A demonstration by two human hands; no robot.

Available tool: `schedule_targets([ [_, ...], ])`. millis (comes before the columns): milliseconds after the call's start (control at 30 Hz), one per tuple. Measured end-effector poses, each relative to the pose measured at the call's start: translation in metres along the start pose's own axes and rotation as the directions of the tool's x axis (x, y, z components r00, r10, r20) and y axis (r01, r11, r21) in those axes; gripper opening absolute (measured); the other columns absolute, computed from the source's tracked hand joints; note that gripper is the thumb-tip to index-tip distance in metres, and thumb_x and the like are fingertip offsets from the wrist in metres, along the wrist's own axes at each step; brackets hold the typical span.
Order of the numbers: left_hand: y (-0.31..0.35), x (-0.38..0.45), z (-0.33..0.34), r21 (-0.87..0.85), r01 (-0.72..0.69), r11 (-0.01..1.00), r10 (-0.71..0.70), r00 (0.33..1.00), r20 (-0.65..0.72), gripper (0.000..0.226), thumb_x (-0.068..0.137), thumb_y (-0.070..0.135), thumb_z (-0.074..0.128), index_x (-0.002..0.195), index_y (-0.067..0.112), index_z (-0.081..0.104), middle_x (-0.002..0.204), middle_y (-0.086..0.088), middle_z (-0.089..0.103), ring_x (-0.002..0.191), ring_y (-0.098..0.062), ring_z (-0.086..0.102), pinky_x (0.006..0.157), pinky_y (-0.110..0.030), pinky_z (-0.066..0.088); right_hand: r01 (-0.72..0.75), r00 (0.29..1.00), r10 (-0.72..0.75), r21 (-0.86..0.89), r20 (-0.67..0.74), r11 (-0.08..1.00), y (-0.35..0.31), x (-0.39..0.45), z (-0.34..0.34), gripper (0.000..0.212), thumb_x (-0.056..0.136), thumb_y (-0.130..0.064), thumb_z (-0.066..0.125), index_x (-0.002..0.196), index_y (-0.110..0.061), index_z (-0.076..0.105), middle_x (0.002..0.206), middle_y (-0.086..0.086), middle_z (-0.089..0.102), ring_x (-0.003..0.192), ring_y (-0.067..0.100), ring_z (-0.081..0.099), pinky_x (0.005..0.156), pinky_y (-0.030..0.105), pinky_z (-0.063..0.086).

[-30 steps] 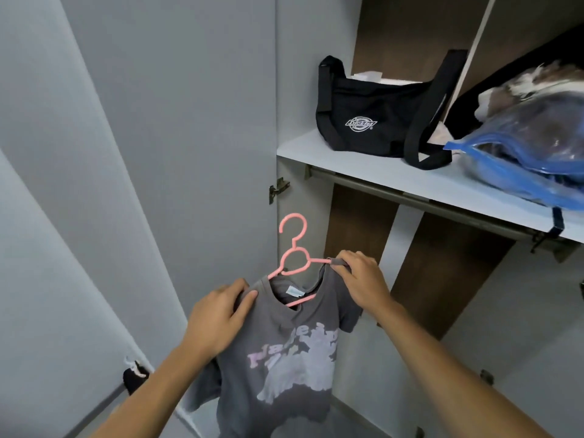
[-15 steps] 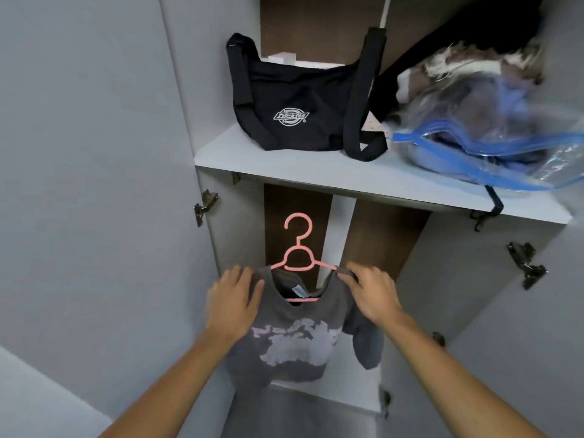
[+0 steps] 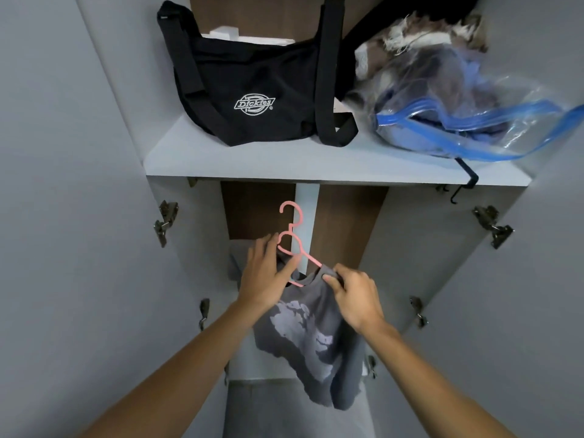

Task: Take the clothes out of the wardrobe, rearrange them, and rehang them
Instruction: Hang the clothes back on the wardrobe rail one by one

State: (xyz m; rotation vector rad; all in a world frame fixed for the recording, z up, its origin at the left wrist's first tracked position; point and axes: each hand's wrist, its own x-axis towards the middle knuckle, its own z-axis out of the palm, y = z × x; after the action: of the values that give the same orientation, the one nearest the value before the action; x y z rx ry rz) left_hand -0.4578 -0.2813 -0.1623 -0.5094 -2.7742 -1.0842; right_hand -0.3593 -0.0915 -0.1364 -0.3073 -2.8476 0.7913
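A: Holding the grey T-shirt on its pink hanger, the two hands sit inside the open wardrobe, below the shelf and near its middle.

B: What are the fingers doing?

A: The left hand has its fingers curled round the hanger's left arm and the cloth over it. The right hand pinches the shirt's right shoulder between thumb and fingertips, where the cloth meets the hanger's right arm.

B: And the hanger?

A: Tilted, right arm lower, hook free and touching nothing. The shirt droops from it, its pale print facing the camera.

B: On the shelf?

A: A black shoulder bag towards the left edge, and a clear storage bag with a blue zip strip at the right, just beside it.
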Motion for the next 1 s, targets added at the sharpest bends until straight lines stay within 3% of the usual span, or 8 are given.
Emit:
schedule_targets([
  [200,0.017,0.014,-0.003,0.003,0.045,0.999,-0.045,0.997,-0.062,0.069,0.096,0.062,0.056,0.15,0.021,0.043,0.139,0.002,0.054,0.128,-0.02,0.049,0.088,-0.027,0.047,0.056,0.998,-0.058,0.087,0.019,0.995,-0.016,-0.012,0.018,0.04,0.107,-0.031,0.058,0.074,-0.034,0.034,0.07,-0.017,0.045,0.061,0.006,0.044,0.059,0.026,0.032],
  [400,0.017,0.009,0.0,0.038,0.069,0.997,-0.064,0.992,-0.107,0.051,0.103,0.047,0.055,0.145,0.019,0.048,0.128,-0.001,0.059,0.11,-0.015,0.058,0.084,-0.023,0.053,0.073,0.993,-0.086,0.158,0.076,0.985,-0.025,-0.022,0.04,0.013,0.107,-0.03,0.056,0.097,-0.023,0.054,0.085,-0.009,0.06,0.069,0.006,0.056,0.057,0.014,0.04],
  [567,0.016,0.002,-0.016,0.075,0.034,0.997,-0.025,0.994,-0.11,0.046,0.102,0.043,0.057,0.142,0.019,0.05,0.119,0.002,0.058,0.103,-0.011,0.054,0.082,-0.023,0.048,0.055,0.966,-0.147,0.386,0.214,0.921,-0.016,-0.025,0.044,0.018,0.106,-0.036,0.058,0.094,-0.023,0.056,0.08,-0.003,0.061,0.067,0.009,0.057,0.059,0.018,0.041],
  [633,0.014,-0.001,-0.024,0.076,0.032,0.997,-0.025,0.995,-0.099,0.046,0.102,0.041,0.058,0.143,0.019,0.049,0.116,0.003,0.056,0.099,-0.01,0.055,0.085,-0.026,0.051,0.059,0.937,-0.21,0.467,0.279,0.882,-0.008,-0.025,0.044,0.023,0.107,-0.043,0.053,0.098,-0.023,0.06,0.086,0.0,0.064,0.075,0.008,0.061,0.065,0.022,0.046],
  [733,0.012,-0.01,-0.034,0.139,-0.012,0.99,0.025,0.995,-0.094,0.04,0.103,0.04,0.059,0.135,0.018,0.052,0.108,0.006,0.052,0.095,-0.01,0.052,0.08,-0.026,0.05,0.079,0.915,-0.268,0.52,0.301,0.851,0.0,-0.017,0.045,0.027,0.11,-0.046,0.044,0.108,-0.029,0.064,0.103,-0.011,0.069,0.1,0.007,0.066,0.088,0.022,0.053],
  [833,0.014,-0.023,-0.045,0.181,-0.037,0.983,0.056,0.993,-0.102,0.035,0.103,0.039,0.059,0.13,0.018,0.052,0.105,0.007,0.049,0.093,-0.007,0.048,0.075,-0.018,0.036,0.134,0.911,-0.305,0.501,0.276,0.855,0.002,0.009,0.049,0.016,0.11,-0.036,0.048,0.114,-0.031,0.063,0.112,-0.014,0.068,0.106,0.001,0.064,0.097,0.02,0.051],
  [1000,0.024,-0.039,-0.066,0.169,-0.069,0.983,0.092,0.987,-0.133,0.039,0.104,0.038,0.056,0.136,0.017,0.05,0.108,0.003,0.054,0.095,-0.011,0.051,0.079,-0.027,0.045,0.304,0.864,-0.43,0.411,0.26,0.86,-0.022,0.053,0.057,0.029,0.106,-0.02,0.058,0.134,-0.026,0.058,0.133,-0.007,0.064,0.12,0.009,0.061,0.108,0.034,0.052],
])
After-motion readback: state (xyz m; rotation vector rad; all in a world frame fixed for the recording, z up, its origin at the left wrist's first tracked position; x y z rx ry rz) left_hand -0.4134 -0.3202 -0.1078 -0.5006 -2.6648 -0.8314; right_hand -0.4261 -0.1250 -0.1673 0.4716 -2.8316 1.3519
